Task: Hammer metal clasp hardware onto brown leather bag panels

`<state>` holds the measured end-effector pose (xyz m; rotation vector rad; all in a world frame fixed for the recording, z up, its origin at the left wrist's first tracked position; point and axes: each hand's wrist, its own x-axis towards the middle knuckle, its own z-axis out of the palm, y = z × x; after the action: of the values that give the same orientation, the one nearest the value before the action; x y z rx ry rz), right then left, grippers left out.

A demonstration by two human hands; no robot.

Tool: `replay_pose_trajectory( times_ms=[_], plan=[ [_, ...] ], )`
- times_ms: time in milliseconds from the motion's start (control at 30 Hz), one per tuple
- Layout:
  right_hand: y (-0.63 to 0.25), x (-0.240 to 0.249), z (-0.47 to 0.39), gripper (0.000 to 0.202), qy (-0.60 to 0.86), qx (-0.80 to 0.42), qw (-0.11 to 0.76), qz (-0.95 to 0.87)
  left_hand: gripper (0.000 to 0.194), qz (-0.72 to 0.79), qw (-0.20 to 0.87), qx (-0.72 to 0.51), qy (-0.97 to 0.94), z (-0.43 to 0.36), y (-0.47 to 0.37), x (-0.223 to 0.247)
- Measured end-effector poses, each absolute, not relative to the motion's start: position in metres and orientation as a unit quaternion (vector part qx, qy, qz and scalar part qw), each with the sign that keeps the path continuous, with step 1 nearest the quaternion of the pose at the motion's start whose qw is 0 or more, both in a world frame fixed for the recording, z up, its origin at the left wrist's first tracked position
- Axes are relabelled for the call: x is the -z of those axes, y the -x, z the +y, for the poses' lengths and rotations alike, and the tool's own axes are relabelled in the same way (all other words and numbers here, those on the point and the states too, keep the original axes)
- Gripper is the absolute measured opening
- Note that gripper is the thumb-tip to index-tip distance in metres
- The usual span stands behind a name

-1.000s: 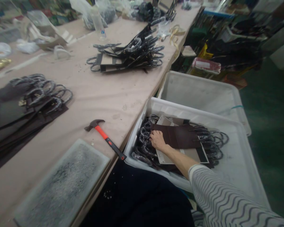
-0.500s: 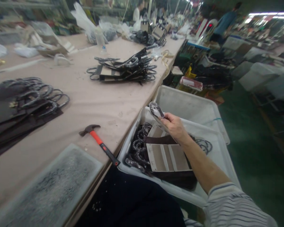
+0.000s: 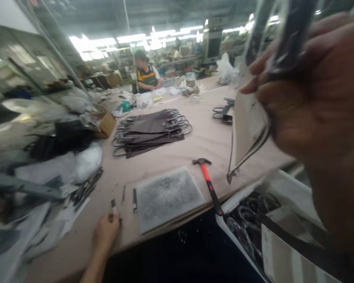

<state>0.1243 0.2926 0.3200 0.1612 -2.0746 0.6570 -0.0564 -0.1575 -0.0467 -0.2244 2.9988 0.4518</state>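
Note:
My right hand (image 3: 321, 86) is raised close to the camera, closed round the dark wrapped handle (image 3: 292, 35) of a piece whose pale panel (image 3: 247, 125) hangs below it. Low on the left, my left hand (image 3: 107, 230) rests at the table, its fingers closed on a small tool (image 3: 114, 206) with a dark tip. Two slim tools lie near it, one beside the worn grey board (image 3: 171, 196). To the board's right lies a claw hammer (image 3: 208, 181) with an orange and black handle. Behind the board is a stack of dark panels (image 3: 150, 127) with looped handles.
A white bin (image 3: 236, 232) with more handled pieces stands at the table's right edge. Plastic, scraps and a cardboard box (image 3: 106, 124) crowd the left. A person (image 3: 147, 74) sits across the table. Another dark handled piece (image 3: 222, 112) lies behind the hammer.
The view has swung left. My right hand has lifted the handled piece from over the bin up close to the camera. My left hand has come into view at the table.

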Motion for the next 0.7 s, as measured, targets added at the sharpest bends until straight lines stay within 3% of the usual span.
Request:
replay_pose_trajectory(
  times_ms=[100, 233, 367, 433, 533, 700],
  plan=[
    [-0.076, -0.304, 0.221, 0.033, -0.33, -0.127, 0.358, -0.864, 0.029, 0.98, 0.039, -0.179, 0.071, -0.16, 0.055, 0.052],
    [-0.03, -0.202, 0.166, 0.022, -0.485, 0.024, 0.21, -0.848, 0.028, 0.979, 0.02, -0.195, 0.055, -0.151, 0.052, 0.06],
    [-0.015, -0.067, 0.187, 0.011, -0.384, 0.02, 0.099, -0.918, 0.026, 0.98, 0.012, -0.188, 0.067, -0.152, 0.049, 0.061],
    [-0.017, -0.019, 0.209, 0.008, -0.34, 0.009, 0.09, -0.936, 0.024, 0.98, 0.01, -0.186, 0.068, -0.152, 0.048, 0.059],
    [-0.028, 0.014, 0.228, 0.017, -0.3, -0.044, 0.112, -0.946, 0.022, 0.981, 0.004, -0.179, 0.069, -0.149, 0.047, 0.054],
    [-0.055, 0.02, 0.219, 0.022, -0.277, -0.101, 0.106, -0.95, 0.024, 0.985, -0.001, -0.151, 0.08, -0.147, 0.049, 0.053]
  ],
)
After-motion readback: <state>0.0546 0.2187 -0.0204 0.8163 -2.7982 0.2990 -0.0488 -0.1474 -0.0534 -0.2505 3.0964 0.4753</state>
